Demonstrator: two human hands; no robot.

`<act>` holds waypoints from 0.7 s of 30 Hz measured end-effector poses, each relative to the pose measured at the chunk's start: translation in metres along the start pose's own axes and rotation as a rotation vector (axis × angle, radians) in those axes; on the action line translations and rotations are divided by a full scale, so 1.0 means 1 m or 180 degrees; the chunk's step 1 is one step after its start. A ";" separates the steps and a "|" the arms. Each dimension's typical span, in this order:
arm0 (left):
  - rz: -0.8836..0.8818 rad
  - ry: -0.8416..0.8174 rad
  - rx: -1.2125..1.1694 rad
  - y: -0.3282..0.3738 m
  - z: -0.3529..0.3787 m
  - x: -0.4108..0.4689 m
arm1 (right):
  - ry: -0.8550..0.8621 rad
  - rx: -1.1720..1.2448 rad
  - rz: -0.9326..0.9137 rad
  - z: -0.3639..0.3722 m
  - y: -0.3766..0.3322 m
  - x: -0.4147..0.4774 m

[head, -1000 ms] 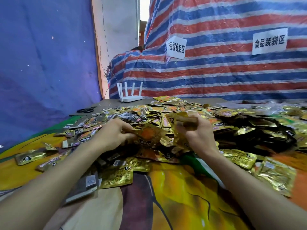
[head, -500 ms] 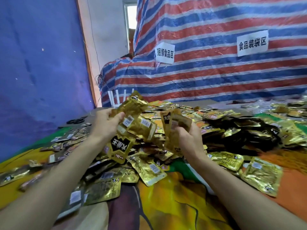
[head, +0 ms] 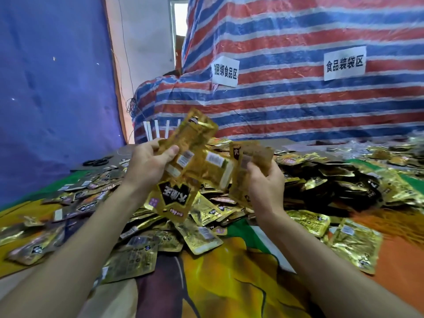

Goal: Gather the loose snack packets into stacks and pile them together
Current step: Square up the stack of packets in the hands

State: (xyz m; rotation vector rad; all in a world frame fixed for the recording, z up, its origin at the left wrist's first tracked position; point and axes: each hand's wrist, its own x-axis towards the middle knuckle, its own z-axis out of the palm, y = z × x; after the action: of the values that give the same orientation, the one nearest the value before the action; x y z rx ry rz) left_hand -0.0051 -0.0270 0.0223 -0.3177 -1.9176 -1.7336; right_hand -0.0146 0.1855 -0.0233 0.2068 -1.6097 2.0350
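Several gold and black snack packets lie scattered in a wide heap [head: 321,180] across the table. My left hand [head: 146,164] is raised above the heap and grips a fanned bunch of gold packets [head: 190,157], thumb on top; one black-labelled packet hangs down from the bunch. To its right, my right hand [head: 263,180] holds a small upright stack of gold packets [head: 250,157], its fingers curled round the stack. The bunch and the stack nearly touch.
A colourful printed cloth [head: 229,271] covers the table's near part. A striped tarpaulin [head: 298,99] with two paper signs stands behind. A white router [head: 158,131] and black scissors [head: 96,162] sit at the far left. A blue sheet [head: 46,88] hangs on the left.
My left hand took up several packets from the heap and lifted them level with the right hand's stack. The right hand rose slightly, still holding its stack.
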 end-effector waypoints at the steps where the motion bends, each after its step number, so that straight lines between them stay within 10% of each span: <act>1: 0.0032 -0.0146 0.0056 -0.002 0.001 -0.002 | -0.0058 0.0013 -0.0137 -0.002 -0.002 0.000; 6: 0.0075 -0.0328 0.0052 -0.008 0.026 -0.014 | -0.0738 -0.0578 -0.0145 0.006 0.006 -0.009; 12: -0.0412 0.0565 -0.0545 -0.025 0.068 -0.035 | -0.0452 -0.0662 0.0232 0.012 0.017 -0.018; 21: -0.0038 0.0245 -0.0587 -0.037 0.078 -0.053 | -0.0457 0.0016 0.0401 0.015 0.017 -0.025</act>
State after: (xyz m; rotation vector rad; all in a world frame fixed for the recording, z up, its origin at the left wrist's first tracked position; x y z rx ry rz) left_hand 0.0024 0.0527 -0.0402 -0.3023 -1.7128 -1.9069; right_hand -0.0053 0.1613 -0.0445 0.2648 -1.7439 2.1624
